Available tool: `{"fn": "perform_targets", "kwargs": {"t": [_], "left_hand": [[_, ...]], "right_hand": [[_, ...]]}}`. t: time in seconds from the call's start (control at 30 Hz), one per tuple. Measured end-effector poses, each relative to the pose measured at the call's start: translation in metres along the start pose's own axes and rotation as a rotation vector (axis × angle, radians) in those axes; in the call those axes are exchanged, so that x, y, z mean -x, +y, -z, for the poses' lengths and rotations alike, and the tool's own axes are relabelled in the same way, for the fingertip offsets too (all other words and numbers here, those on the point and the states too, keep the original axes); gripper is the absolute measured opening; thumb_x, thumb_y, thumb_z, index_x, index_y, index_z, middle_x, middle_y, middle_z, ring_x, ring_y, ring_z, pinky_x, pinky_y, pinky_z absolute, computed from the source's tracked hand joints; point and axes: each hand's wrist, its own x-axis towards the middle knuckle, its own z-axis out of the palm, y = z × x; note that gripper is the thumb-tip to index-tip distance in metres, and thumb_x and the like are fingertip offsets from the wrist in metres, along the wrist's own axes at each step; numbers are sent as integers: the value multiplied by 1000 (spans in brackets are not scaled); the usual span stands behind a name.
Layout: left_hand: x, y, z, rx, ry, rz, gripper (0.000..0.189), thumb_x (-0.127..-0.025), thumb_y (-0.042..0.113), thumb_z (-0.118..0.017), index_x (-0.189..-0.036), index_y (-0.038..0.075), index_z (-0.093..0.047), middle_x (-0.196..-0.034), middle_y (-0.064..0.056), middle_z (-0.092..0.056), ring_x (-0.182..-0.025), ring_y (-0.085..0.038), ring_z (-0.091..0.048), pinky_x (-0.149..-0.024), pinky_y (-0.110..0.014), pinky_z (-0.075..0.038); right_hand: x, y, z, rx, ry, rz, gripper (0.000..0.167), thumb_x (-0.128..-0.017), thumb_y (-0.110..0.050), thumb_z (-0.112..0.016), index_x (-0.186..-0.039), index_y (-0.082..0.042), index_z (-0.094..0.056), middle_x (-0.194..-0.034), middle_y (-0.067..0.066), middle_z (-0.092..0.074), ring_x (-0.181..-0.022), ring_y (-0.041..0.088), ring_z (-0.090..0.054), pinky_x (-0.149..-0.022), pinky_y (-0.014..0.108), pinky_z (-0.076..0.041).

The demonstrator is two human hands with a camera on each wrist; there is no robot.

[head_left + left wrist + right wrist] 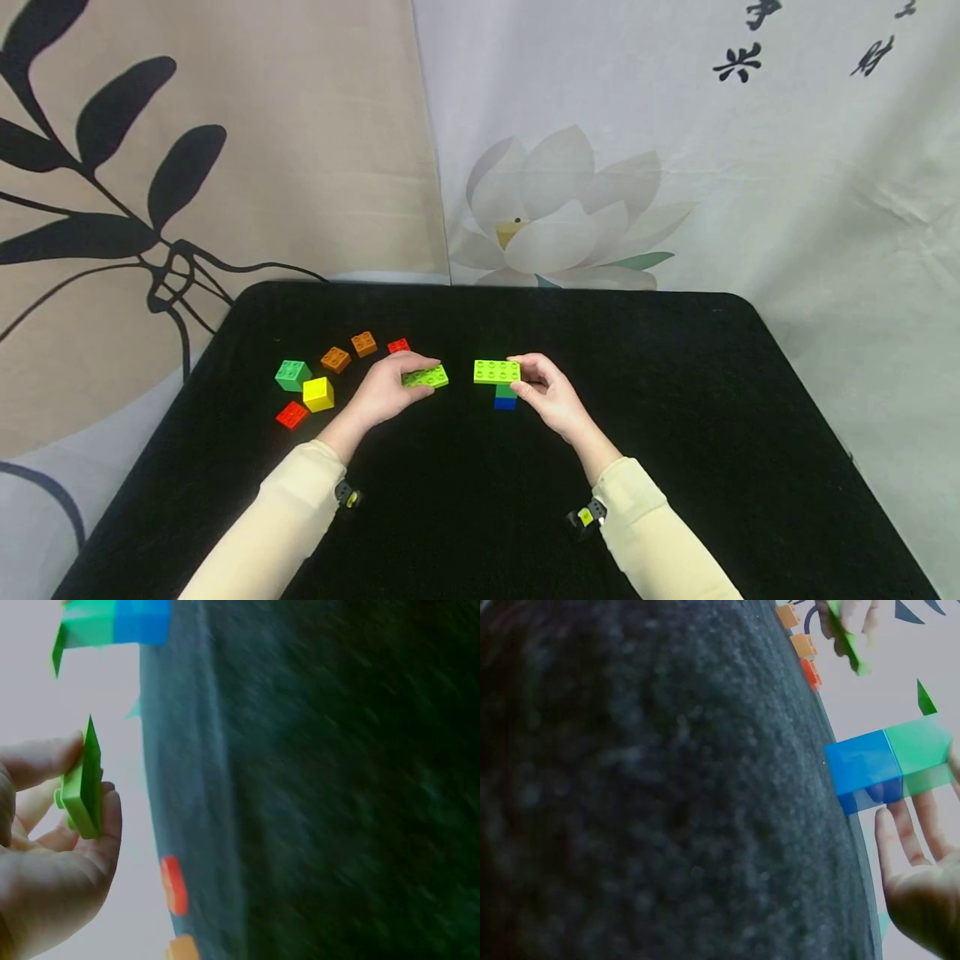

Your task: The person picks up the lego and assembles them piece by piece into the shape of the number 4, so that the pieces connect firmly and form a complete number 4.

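Observation:
My left hand point(386, 388) pinches a flat lime-green building brick point(427, 377) between thumb and fingers; in the left wrist view this brick point(84, 784) is seen edge-on, its studs toward the palm. My right hand point(552, 395) grips a small stack by its right side. On top of the stack lies a second flat lime-green brick point(495, 372), sticking out to the left. Beneath it come a green block point(505, 390) and, lowest, a blue block point(505, 404). A gap separates the two lime-green bricks.
Left on the black table point(450, 517) lie a green block point(292, 376), a yellow block point(318, 394) and a red brick point(292, 415). Behind them are two orange bricks point(335, 359) and another red brick point(398, 345), close beyond my left hand. A printed curtain point(337, 167) hangs behind.

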Motion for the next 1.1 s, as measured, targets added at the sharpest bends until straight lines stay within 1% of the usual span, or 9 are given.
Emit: {"fn": "perform_targets", "kwargs": {"t": [0.13, 0.37, 0.6, 0.9, 1.1], "left_hand": [[-3, 12, -2, 18, -8, -27, 40, -86, 6, -74, -125, 6, -68, -120, -10, -65, -108, -29, -60, -95, -50, -47], [-10, 29, -3, 44, 1, -72, 38, -87, 7, -74, -125, 8, -68, -120, -9, -64, -108, -26, -60, -93, -47, -49], [-17, 43, -4, 55, 12, -95, 39, -87, 7, -75, -124, 11, -69, -121, -7, -64, -111, -25, -59, -94, -45, -50], [-27, 56, -7, 85, -52, -167, 39, -87, 5, -74, -125, 10, -69, -121, -6, -64, -111, -24, -59, -94, -43, -50], [-32, 59, -10, 86, -59, -189, 38, -87, 4, -74, -125, 9, -69, -121, -7, -64, -109, -24, -59, -92, -39, -52]], "right_hand": [[0, 0, -1, -3, -10, 14, 34, -94, -2, -65, -127, 2, -56, -118, 21, -62, -108, 32, -59, -89, 22, -50], [6, -32, -1, -17, -32, -6, 34, -94, 4, -63, -126, 10, -54, -118, 28, -59, -109, 41, -57, -88, 20, -50], [7, -31, 0, -6, -32, -3, 34, -94, 3, -62, -126, 10, -54, -118, 27, -60, -109, 40, -58, -88, 20, -50], [7, -30, 1, -22, -31, 9, 33, -94, 4, -62, -125, 10, -54, -118, 28, -60, -108, 41, -57, -89, 20, -50], [7, -30, 0, -37, -32, 29, 33, -93, 7, -62, -124, 12, -53, -116, 30, -60, -107, 43, -56, -89, 21, -50]]}}
